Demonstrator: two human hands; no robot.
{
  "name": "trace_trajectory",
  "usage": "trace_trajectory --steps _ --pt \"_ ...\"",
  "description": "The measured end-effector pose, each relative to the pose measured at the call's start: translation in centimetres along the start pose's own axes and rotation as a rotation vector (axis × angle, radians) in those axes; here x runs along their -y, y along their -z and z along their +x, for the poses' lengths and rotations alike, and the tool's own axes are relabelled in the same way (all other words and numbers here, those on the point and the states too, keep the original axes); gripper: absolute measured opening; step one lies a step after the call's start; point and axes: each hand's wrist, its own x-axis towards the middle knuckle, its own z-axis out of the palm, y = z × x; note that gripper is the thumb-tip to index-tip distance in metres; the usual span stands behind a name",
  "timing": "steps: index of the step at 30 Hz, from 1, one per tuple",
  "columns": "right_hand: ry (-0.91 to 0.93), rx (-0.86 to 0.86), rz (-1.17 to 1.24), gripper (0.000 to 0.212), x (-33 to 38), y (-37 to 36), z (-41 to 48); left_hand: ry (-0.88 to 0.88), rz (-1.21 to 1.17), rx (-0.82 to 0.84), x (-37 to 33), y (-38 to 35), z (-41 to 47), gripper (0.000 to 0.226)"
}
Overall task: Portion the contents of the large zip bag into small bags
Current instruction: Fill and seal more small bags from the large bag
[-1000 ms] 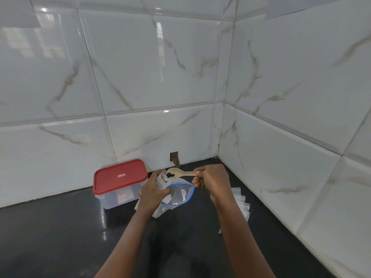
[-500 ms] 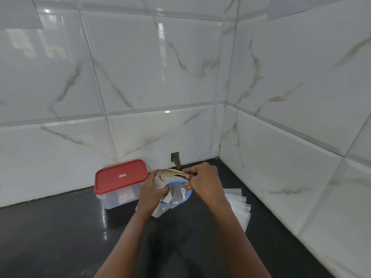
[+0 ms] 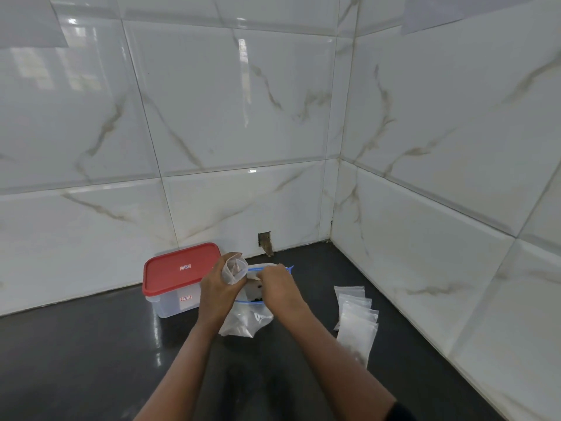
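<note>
Small bag (image 3: 234,269) gripped by left hand (image 3: 217,291); right hand (image 3: 277,287) lowered into large zip bag (image 3: 246,322) mouth, fingers curled, held item not discernible.

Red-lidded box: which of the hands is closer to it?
Left. The left hand, gripping a small bag, is right beside the red-lidded box; the right hand is farther right, at the mouth of the large zip bag.

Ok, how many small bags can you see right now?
5 visible: one small bag gripped in the left hand beside the large zip bag, four overlapping in a fanned stack on the counter near the right wall. Others may hide underneath.
</note>
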Motion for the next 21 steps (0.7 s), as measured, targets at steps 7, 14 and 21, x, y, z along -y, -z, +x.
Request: trace_trajectory --steps 7,14,21 --pt "-0.019 -0.142 -0.013 0.031 -1.1 0.0 0.9 -0.045 0.029 -0.046 -0.5 -0.2 0.2 0.043" --pt "-0.078 -0.244 0.208 0.029 -2.5 -0.9 0.3 -0.087 0.016 -0.054 -0.7 -0.5 0.4 0.041" --pt "-0.158 -0.325 0.494 0.028 -3.2 -3.3 -0.5 -0.183 0.063 -0.036 -0.2 -1.1 0.4 0.042"
